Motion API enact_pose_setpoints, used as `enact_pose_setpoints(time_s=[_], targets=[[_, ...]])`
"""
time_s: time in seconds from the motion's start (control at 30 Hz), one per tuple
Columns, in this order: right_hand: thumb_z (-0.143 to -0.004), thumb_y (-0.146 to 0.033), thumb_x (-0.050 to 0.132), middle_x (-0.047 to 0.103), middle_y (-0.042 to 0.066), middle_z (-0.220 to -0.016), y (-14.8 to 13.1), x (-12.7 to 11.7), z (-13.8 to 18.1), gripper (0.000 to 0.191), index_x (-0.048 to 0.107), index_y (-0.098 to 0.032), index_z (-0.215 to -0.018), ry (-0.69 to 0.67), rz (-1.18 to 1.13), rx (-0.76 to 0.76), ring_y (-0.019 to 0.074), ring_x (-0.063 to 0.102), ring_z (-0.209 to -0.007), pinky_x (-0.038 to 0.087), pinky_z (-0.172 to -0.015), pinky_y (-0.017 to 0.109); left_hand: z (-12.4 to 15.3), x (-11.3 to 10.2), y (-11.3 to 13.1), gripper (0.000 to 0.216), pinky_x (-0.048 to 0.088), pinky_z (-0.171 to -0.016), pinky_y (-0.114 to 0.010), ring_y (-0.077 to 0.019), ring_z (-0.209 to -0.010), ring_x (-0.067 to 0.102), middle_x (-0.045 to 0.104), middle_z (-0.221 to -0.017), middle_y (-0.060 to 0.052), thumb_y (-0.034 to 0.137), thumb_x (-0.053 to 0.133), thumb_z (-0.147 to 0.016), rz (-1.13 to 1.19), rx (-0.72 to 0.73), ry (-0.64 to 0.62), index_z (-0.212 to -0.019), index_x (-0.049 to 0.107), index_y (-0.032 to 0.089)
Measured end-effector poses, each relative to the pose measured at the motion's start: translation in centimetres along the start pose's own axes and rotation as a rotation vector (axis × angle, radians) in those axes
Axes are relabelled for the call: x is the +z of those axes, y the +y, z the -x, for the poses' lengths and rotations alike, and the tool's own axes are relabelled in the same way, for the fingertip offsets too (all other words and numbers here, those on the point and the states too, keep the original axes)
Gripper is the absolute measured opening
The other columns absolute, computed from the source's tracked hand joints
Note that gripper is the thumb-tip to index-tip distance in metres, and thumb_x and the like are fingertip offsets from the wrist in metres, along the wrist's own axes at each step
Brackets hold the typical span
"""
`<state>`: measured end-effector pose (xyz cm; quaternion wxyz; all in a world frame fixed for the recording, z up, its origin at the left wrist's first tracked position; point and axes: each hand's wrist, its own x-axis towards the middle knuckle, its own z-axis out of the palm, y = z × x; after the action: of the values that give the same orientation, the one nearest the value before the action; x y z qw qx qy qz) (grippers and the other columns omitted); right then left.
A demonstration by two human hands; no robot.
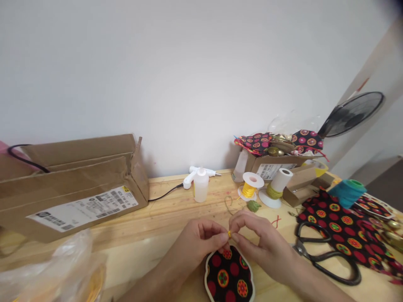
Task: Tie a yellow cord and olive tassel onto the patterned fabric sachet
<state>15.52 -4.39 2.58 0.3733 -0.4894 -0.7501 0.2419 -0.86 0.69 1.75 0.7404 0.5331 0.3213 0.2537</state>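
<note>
Yellow cord, a small bright bit, shows in the head view, pinched narrowly between thumb and fingers of both the left hand and the right hand. Directly beneath is a rounded black fabric piece with red flowers and cream edging. Black-handled scissors lie beside the right wrist on the pale wooden table.

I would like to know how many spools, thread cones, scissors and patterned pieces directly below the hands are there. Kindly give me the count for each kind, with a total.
Yellow spool and olive spool: 2
Teal cone: 1
Scissors: 1
Patterned piece below the hands: 1
Total: 5
</note>
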Motion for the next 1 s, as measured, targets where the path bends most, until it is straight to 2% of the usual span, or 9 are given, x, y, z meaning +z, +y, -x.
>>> enact_pose_setpoints(time_s=[0.13, 0.33, 0.63, 1.0], targets=[[-0.079, -0.014, 0.047, 0.055, -0.001, -0.072, 0.2, 0.3, -0.1, 0.009, 0.050, -0.018, -0.072, 0.048, -0.123, 0.120, 0.0111, 0.052, -0.069, 0.042, -0.065, 0.021, 0.0, 0.3, 0.2, 0.012, 0.041, -0.062, -0.025, -0.0141, -0.064, 0.056, 0.064, -0.068, -0.003, 0.025, 0.063, -0.066, -0.084, 0.079, 0.057, -0.071, 0.065, 0.014], [-0.078, -0.017, 0.048, 0.055, -0.001, -0.069, 0.2, 0.5, -0.2, 0.009, 0.051, -0.017, -0.069, 0.091, -0.117, 0.156, 0.0119, 0.051, -0.067, 0.043, -0.063, 0.022, 0.4, 0.5, 0.3, 0.012, 0.043, -0.068, -0.026, -0.0179, -0.073, 0.057, 0.065, -0.073, -0.003, 0.028, 0.058, -0.070, -0.306, 0.200, 0.147, -0.072, 0.064, 0.017], [-0.077, -0.015, 0.048, 0.053, -0.002, -0.068, 0.4, 1.0, -0.1, 0.009, 0.051, -0.018, -0.069, 0.118, 0.006, 0.128, 0.0117, 0.051, -0.066, 0.040, -0.061, 0.022, 0.8, 0.9, 0.7, 0.013, 0.042, -0.065, -0.021, -0.0157, -0.069, 0.059, 0.067, -0.070, 0.002, 0.027, 0.054, -0.073, -0.621, 0.244, 0.224, -0.070, 0.067, 0.022], [-0.077, -0.009, 0.046, 0.053, 0.000, -0.070, 0.1, 1.5, 0.0, 0.011, 0.047, -0.019, -0.071, 0.158, 0.162, -0.043, 0.0134, 0.049, -0.067, 0.039, -0.061, 0.025, 0.6, 0.7, 0.5, 0.014, 0.043, -0.062, -0.022, -0.0172, -0.067, 0.061, 0.068, -0.068, 0.001, 0.025, 0.054, -0.071, -0.629, 0.203, 0.252, -0.068, 0.067, 0.020]])
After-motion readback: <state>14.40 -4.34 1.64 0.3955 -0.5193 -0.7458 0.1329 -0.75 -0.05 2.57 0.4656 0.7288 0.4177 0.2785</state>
